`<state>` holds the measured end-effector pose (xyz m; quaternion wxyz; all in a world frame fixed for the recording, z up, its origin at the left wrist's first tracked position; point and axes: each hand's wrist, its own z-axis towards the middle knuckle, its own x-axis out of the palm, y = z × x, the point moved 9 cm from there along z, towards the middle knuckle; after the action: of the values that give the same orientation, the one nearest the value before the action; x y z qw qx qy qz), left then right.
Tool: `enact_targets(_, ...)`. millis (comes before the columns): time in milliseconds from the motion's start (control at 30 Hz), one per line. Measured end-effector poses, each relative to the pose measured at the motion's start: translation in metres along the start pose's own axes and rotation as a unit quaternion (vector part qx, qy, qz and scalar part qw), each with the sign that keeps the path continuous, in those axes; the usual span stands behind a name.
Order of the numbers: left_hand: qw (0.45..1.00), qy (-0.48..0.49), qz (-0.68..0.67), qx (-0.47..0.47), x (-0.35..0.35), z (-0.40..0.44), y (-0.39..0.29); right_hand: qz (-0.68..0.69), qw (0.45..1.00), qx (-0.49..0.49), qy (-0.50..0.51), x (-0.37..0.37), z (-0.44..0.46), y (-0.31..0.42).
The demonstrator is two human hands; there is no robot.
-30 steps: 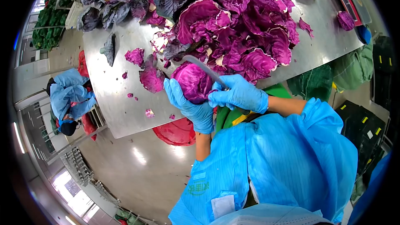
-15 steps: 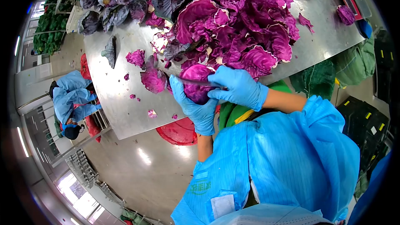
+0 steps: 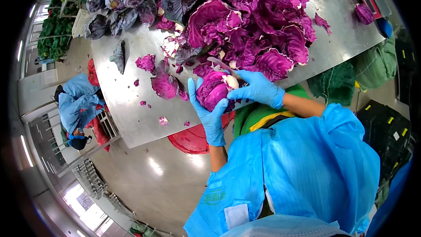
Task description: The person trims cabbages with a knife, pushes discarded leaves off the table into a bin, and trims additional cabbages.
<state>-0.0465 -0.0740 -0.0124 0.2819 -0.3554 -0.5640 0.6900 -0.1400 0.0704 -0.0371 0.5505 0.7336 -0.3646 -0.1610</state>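
A red cabbage head point(image 3: 211, 88) sits in my blue-gloved left hand point(image 3: 211, 120), with the fingers around its left side and the thumb along the bottom. Its pale cut stem end point(image 3: 231, 81) faces right. My right hand point(image 3: 261, 90), gloved too, is closed on a knife point(image 3: 222, 65); the blade points up and left over the cabbage's upper edge, and the handle is hidden in the fist. The right thumb lies close to the stem end. Just beyond both hands is a large heap of purple cabbage leaves point(image 3: 254, 30).
Untrimmed dark cabbages point(image 3: 125, 0) sit at the steel table's point(image 3: 131, 127) far left. Trimmed heads, one a small cabbage point(image 3: 363, 13), lie at the right by a red-edged tray. Loose leaf scraps point(image 3: 164, 85) lie left of my hands. A co-worker point(image 3: 79, 105) bends at the left.
The cabbage has turned in my left hand, so its pale stem end now shows at the right. The knife blade has shifted from across the cabbage's face to its upper edge, pointing more upward.
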Motion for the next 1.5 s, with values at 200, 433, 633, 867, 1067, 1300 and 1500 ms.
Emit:
enact_targets(200, 0.954, 0.08, 0.275, 0.093, 0.006, -0.007, -0.013, -0.135, 0.989, -0.046, -0.026, 0.004, 0.018, -0.005)
enact_targets(433, 0.918, 0.09, 0.353, 0.154, 0.017, 0.01, -0.02, -0.212, 0.977, 0.023, -0.025, -0.017, 0.034, 0.0)
enact_targets(633, 0.937, 0.099, 0.309, 0.13, 0.006, 0.028, -0.02, -0.348, 0.914, -0.211, -0.002, 0.014, 0.025, 0.037)
enact_targets(867, 0.965, 0.094, 0.221, 0.102, 0.0, 0.031, -0.01, -0.496, 0.806, -0.322, -0.016, 0.024, 0.029, 0.046)
enact_targets(1067, 0.966, 0.07, 0.233, 0.089, -0.002, 0.025, -0.012, -0.54, 0.699, -0.46, -0.092, 0.016, 0.05, 0.061)
enact_targets(1300, 0.977, 0.061, 0.197, -0.057, -0.011, 0.011, 0.011, -0.376, 0.904, -0.189, 0.072, 0.015, 0.044, 0.061)
enact_targets(1500, 0.987, 0.072, 0.108, -0.098, -0.01, 0.006, 0.013, -0.364, 0.841, -0.398, 0.039, 0.033, 0.042, 0.045)
